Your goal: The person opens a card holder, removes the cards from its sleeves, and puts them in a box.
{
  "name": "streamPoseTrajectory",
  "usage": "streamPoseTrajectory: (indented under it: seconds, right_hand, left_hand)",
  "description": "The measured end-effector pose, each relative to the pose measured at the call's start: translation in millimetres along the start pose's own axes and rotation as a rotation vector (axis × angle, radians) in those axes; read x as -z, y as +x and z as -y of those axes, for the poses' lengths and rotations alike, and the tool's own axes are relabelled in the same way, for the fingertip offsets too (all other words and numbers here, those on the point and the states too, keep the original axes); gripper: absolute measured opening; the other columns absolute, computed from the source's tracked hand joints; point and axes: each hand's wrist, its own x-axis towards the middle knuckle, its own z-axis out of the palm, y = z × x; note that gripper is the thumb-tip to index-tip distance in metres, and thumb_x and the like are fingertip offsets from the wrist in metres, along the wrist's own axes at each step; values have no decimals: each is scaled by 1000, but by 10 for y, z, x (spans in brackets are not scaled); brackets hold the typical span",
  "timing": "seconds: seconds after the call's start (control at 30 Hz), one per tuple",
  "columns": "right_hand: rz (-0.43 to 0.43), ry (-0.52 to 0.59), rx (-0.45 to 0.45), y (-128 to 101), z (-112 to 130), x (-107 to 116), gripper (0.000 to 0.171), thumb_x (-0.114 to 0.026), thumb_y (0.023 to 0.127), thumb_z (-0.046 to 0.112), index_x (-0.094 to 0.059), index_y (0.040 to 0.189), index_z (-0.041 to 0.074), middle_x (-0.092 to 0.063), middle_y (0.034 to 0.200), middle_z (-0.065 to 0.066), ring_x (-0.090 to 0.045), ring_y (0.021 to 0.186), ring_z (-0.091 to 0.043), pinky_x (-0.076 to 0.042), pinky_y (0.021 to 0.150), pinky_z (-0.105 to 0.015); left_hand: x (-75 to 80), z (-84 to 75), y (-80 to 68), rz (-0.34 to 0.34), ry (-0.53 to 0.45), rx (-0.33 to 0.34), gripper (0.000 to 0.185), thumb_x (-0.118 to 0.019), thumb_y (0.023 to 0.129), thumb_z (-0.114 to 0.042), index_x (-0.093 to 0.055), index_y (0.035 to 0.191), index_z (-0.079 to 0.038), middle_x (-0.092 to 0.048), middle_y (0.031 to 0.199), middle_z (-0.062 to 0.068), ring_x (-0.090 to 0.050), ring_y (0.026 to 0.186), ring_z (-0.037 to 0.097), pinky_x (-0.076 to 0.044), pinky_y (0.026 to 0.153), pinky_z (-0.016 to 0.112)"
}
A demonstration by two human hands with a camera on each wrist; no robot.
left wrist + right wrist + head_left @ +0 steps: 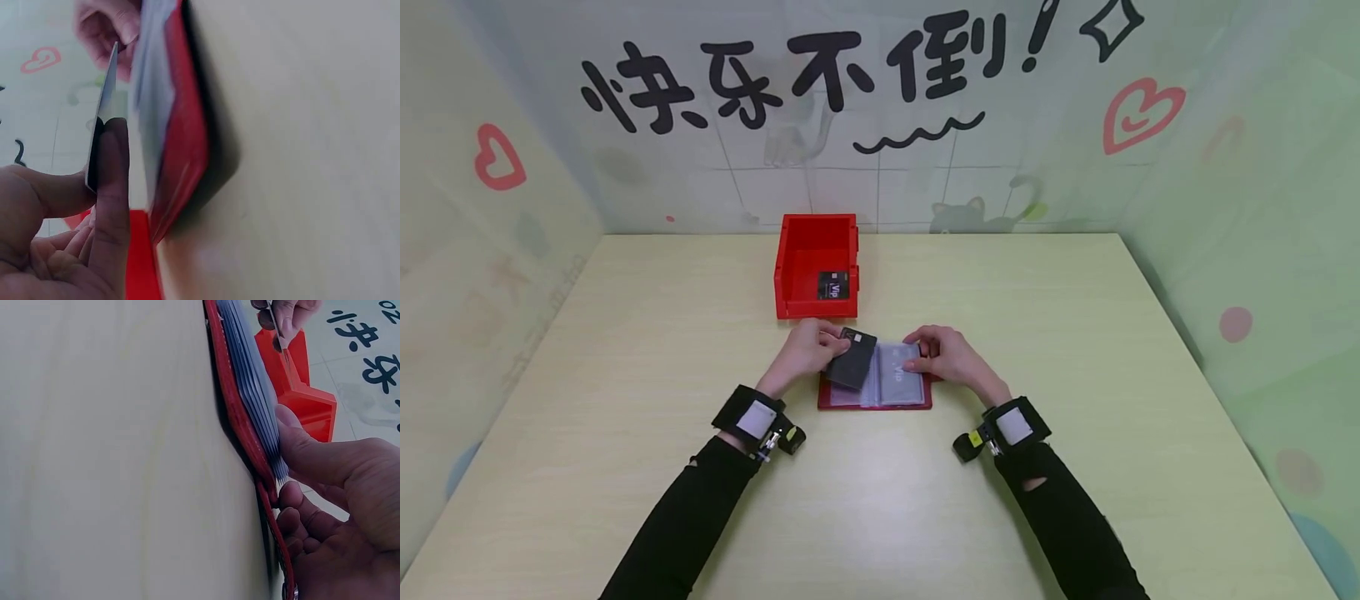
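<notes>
Between the thumb and fingers of my left hand (808,348), a black card (854,360) is pinched and tilted above the left page of an open card holder. The card shows almost edge-on in the left wrist view, apart from the sleeves. The card holder (880,407) has a red cover and a stack of clear plastic sleeves (253,381). Its right page shows a pale "Vip" card under the plastic. My right hand (953,358) grips the holder's right edge, the thumb on the sleeves and the other fingers curled at the edge.
Just behind the holder stands a red plastic bin (815,310) with a black "Vip" card (832,285) inside. The light wooden table (880,500) carries all of it. A printed backdrop (820,183) rises at the table's back and sides.
</notes>
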Motion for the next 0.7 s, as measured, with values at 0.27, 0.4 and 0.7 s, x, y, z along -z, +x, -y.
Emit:
streamPoseTrajectory:
  seconds: [0.27,0.4,0.7]
  right_hand:
    - [-6,3,5,-9,1,-6,38,-78,88,18,-67,123,5,-47,82,-5,-48,78,-18,-36,65,-26]
    - [-6,12,0,-14,-5,-4,38,-78,88,17,-67,123,6,-47,83,-5,-48,79,-19,-36,65,-26]
    - [-5,27,-2,-3,-26,-12,38,-78,88,17,-66,124,7,-47,84,-5,-49,81,-20,-37,67,-26]
  left_hand:
    - [183,1,70,-93,-73,-6,36,-67,97,-21,-63,124,3,-70,95,20,-56,76,21,-44,63,23]
    - [224,2,127,-150,-142,-9,37,-64,99,-21,-62,128,1,-71,109,21,-59,86,24,-47,67,20]
    - [274,-44,227,-244,-287,-32,37,-57,102,-14,-55,136,1,-67,117,23,-57,96,26,-46,75,18]
